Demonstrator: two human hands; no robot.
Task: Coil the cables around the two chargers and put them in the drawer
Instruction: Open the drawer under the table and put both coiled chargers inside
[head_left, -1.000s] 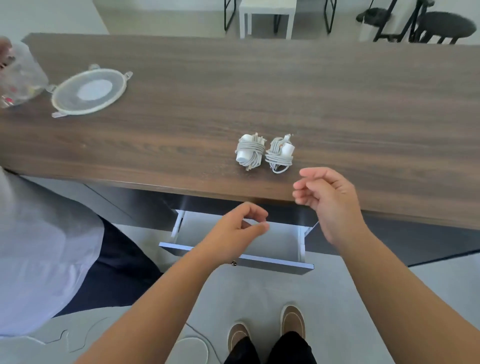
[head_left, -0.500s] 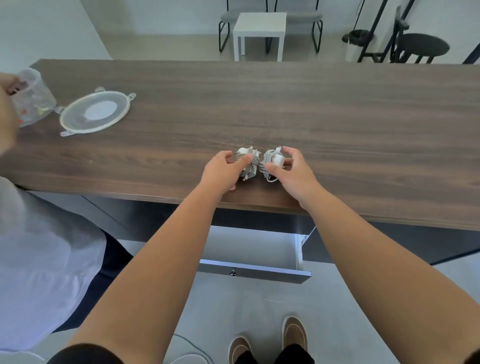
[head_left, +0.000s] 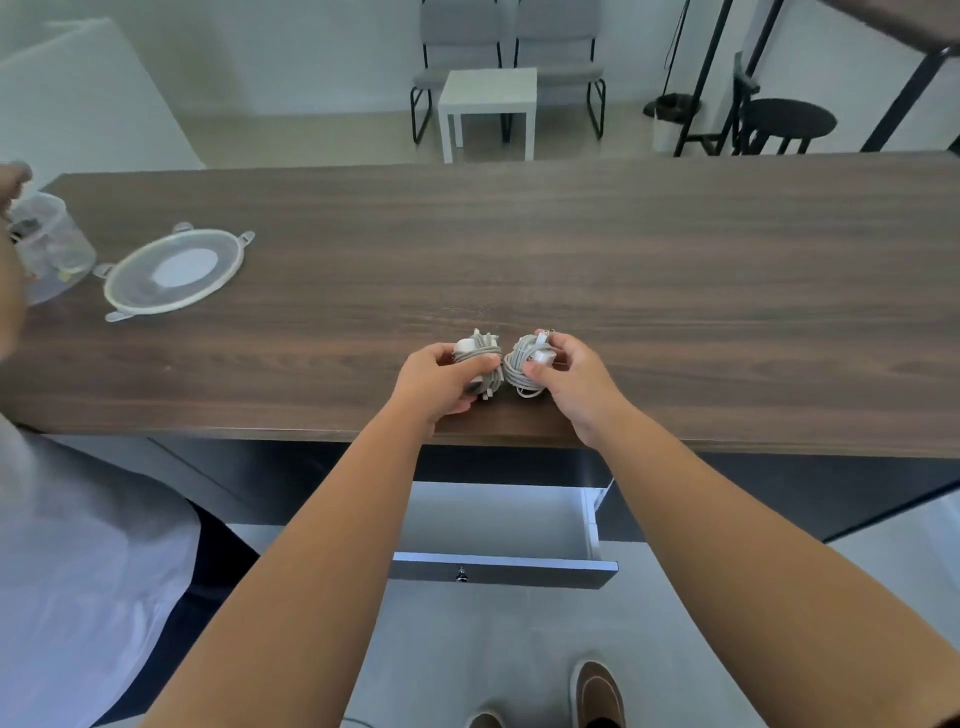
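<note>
Now, far left on the worktop (head_left: 623, 249), a clear tub (head_left: 52, 249) and lid (head_left: 174, 270). Left hand (head_left: 436, 379) has its grip curled round the left charger (head_left: 478, 358); right hand (head_left: 571, 379) pinches the right charger (head_left: 527, 364), both near the front edge. Drawer (head_left: 504, 525) open below. No readable writing.
</note>
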